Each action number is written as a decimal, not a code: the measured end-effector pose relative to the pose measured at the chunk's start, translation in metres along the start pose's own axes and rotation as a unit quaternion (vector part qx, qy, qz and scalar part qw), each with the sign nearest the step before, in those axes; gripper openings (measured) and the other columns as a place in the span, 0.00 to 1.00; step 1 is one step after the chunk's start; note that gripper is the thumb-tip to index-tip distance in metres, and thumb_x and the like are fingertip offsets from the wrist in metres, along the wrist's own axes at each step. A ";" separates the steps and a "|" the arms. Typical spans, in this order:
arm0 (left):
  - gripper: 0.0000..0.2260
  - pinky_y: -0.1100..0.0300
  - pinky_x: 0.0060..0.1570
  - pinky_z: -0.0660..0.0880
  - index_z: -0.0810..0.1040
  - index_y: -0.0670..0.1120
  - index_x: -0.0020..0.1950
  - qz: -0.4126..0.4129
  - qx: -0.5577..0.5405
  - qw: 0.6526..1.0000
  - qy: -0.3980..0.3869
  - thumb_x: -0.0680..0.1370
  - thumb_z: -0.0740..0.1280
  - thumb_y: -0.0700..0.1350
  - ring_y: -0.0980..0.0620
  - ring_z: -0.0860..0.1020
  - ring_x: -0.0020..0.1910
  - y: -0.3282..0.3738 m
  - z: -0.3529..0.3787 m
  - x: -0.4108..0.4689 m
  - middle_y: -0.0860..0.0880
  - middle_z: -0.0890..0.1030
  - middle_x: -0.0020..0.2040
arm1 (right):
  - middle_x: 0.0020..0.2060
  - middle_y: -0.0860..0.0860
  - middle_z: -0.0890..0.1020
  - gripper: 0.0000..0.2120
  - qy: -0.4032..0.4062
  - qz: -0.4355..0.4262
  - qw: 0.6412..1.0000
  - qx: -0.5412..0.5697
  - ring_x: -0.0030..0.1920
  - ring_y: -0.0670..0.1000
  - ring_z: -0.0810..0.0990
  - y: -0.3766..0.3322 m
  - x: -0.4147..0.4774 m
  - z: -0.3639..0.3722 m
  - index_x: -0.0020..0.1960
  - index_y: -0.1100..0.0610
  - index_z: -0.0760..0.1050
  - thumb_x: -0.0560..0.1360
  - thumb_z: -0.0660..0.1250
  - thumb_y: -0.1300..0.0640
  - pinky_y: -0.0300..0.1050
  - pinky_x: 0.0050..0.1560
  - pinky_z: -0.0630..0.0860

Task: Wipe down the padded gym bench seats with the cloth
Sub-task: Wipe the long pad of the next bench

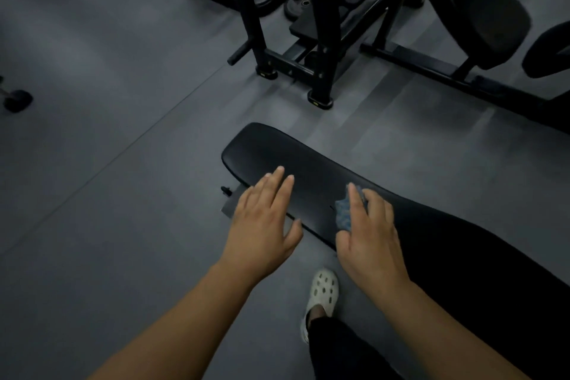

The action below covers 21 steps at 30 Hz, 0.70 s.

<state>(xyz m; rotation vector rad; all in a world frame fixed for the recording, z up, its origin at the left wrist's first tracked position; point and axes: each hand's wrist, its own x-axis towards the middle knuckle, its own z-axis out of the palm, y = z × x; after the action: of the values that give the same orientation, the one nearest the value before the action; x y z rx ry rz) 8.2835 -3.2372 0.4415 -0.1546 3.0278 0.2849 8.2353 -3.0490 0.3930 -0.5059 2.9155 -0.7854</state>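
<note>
A long black padded bench seat (311,176) runs from the centre of the view toward the lower right. My right hand (368,236) lies on the seat's near side with a blue cloth (344,213) under its fingers, pressed against the pad. My left hand (265,225) hovers over the seat's left edge, fingers straight and spread, holding nothing. Whether it touches the pad I cannot tell.
Black machine frames (320,71) and another padded seat (481,9) stand behind the bench. A weight plate (300,6) lies on the grey floor (108,133) at the back. A dumbbell (17,100) sits at far left. My foot in a white clog (322,290) stands beside the bench.
</note>
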 end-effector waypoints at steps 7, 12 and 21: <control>0.32 0.51 0.75 0.57 0.59 0.47 0.79 0.009 0.019 0.999 -0.043 0.78 0.56 0.59 0.47 0.59 0.78 -0.122 0.009 0.123 0.47 0.59 0.80 | 0.67 0.56 0.67 0.35 -0.041 -0.025 0.998 0.034 0.67 0.58 0.66 -0.056 0.149 0.085 0.78 0.59 0.61 0.72 0.61 0.56 0.57 0.61 0.76; 0.33 0.53 0.75 0.53 0.57 0.48 0.80 0.017 0.025 0.997 -0.074 0.78 0.62 0.56 0.48 0.57 0.79 -0.208 0.034 0.196 0.48 0.56 0.81 | 0.67 0.56 0.66 0.35 -0.039 -0.005 0.999 0.032 0.66 0.58 0.67 -0.084 0.234 0.149 0.78 0.60 0.62 0.70 0.56 0.54 0.56 0.62 0.75; 0.33 0.50 0.77 0.55 0.56 0.48 0.81 0.108 0.004 0.984 -0.138 0.78 0.59 0.57 0.47 0.56 0.79 -0.344 0.128 0.315 0.47 0.55 0.81 | 0.66 0.60 0.68 0.35 0.003 0.061 0.998 0.007 0.66 0.61 0.67 -0.112 0.330 0.283 0.77 0.62 0.62 0.71 0.59 0.55 0.59 0.64 0.74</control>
<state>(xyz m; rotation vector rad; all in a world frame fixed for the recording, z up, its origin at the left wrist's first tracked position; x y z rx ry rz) 8.0204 -3.5780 0.2214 0.1993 2.7682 0.2834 8.0028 -3.3849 0.2067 -0.3213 2.9104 -0.7907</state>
